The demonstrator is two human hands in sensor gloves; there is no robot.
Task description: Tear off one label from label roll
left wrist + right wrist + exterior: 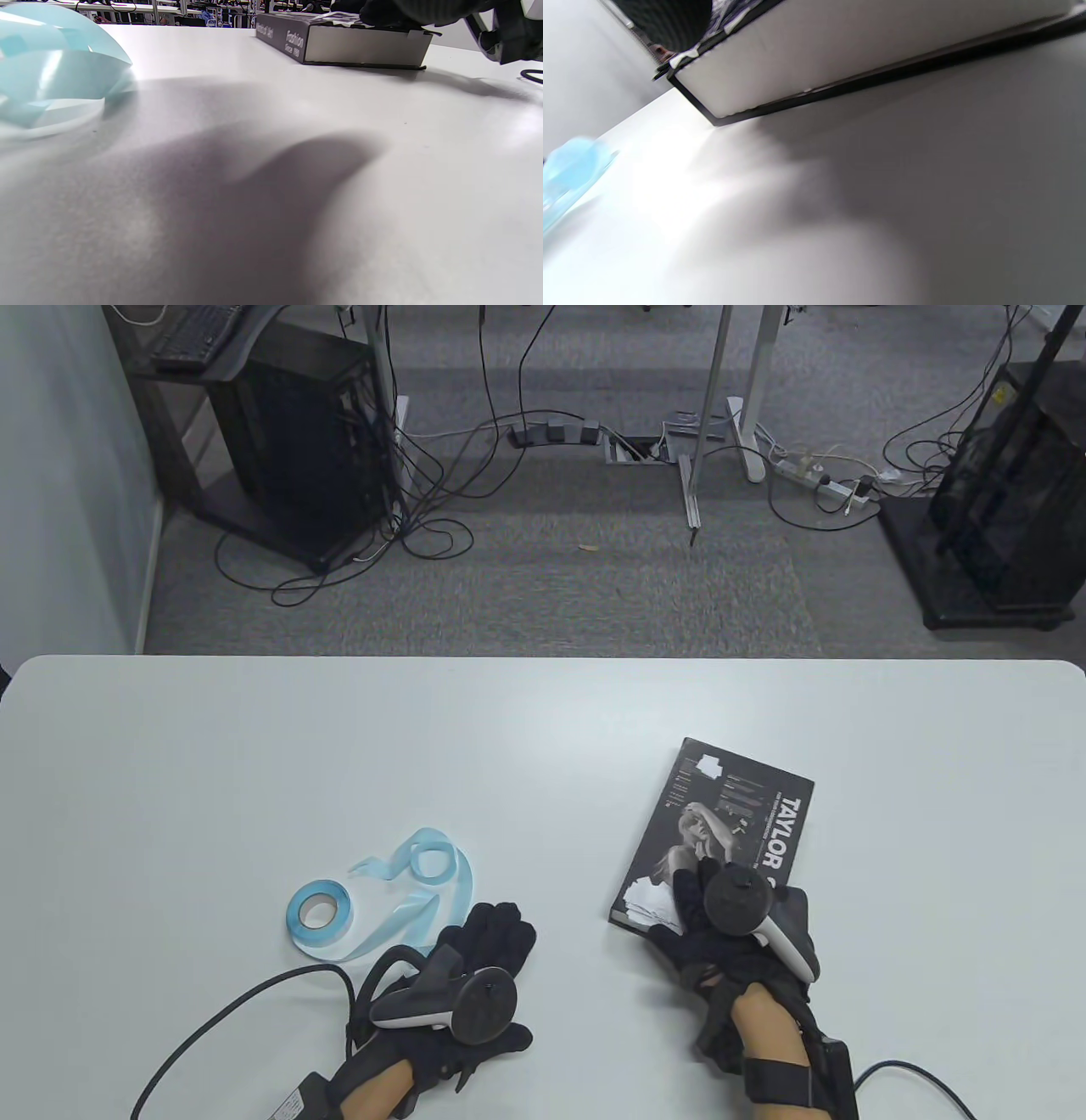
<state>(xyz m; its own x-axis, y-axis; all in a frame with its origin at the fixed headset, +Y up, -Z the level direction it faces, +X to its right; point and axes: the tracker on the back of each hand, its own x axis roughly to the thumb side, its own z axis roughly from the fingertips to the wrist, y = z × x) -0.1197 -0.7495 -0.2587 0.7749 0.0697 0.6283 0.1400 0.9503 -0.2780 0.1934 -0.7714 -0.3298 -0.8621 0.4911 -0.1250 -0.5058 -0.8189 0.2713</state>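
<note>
Grey carpet strewn with cables lies beyond the white table point(543, 712), whose near half carries everything in play. Farthest left sits the label roll point(318, 914), flat on its side, with its pale blue backing strip point(416, 891) uncoiled in loose loops toward the person's left hand point(475, 976); that slack suggests labels have been peeled from it. The left hand rests palm down on the table just beside the strip's tail, fingers loosely spread and gripping nothing, probably parked there to stay close to the roll. To the right, well apart from the roll, lies a dark book point(730, 831) with a white label point(649, 902) stuck at its near corner. The right hand point(721, 933) lies over that corner, fingers pressing down on the cover, seemingly to smooth the label flat; whether it pinches anything cannot be told.
</note>
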